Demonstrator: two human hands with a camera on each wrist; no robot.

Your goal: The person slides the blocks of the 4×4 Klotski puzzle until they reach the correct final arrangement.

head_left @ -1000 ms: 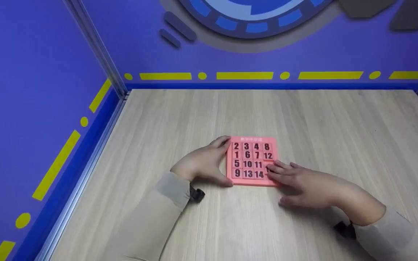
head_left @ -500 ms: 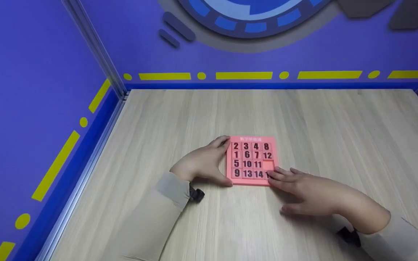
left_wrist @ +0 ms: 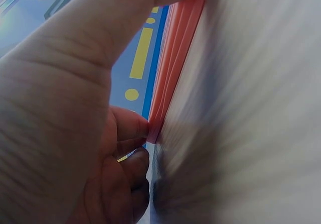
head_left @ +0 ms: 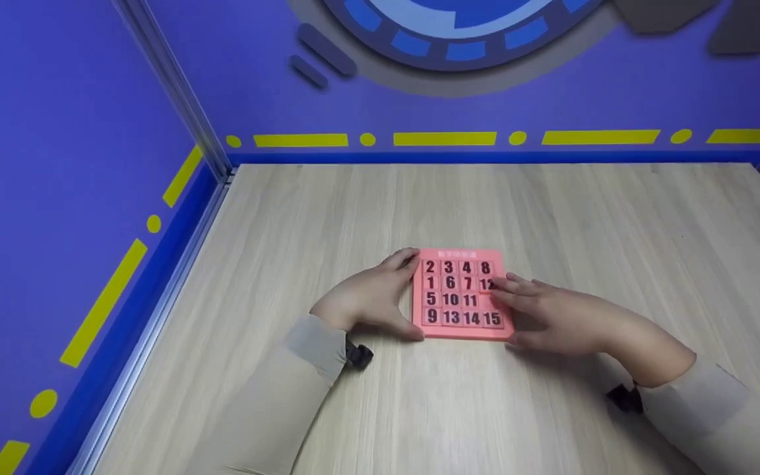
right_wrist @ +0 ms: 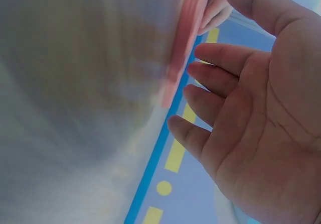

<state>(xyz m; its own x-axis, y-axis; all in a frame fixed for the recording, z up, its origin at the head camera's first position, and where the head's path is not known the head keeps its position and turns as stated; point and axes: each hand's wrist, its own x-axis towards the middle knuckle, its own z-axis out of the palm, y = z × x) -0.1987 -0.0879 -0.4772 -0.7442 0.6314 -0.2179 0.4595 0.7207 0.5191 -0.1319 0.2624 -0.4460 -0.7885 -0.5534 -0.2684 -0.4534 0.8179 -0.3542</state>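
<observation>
A pink sliding number puzzle (head_left: 459, 334) lies flat on the table, its numbered tiles in four rows. Along its left side my left hand (head_left: 377, 293) holds the frame, thumb at the near corner and fingers at the far corner. The left wrist view shows those fingertips against the puzzle's red edge (left_wrist: 173, 63). From the right, my right hand (head_left: 565, 320) reaches over the frame with fingers extended, fingertips at tile 12 (head_left: 485, 284) and partly covering it. Below that tile is the gap, right of tile 11 (head_left: 470, 301). Tile 15 (head_left: 492, 318) sits in the bottom right corner.
The wood-grain table (head_left: 327, 211) runs back to a blue printed wall (head_left: 254, 86) with yellow dashes. Another blue panel (head_left: 37, 165) stands on the left, with a metal rail (head_left: 156, 310) along the table's edge.
My right hand first slid tile 15 down into the bottom right corner, opening a gap above it. It has since moved up to tile 12. The left hand stays put.
</observation>
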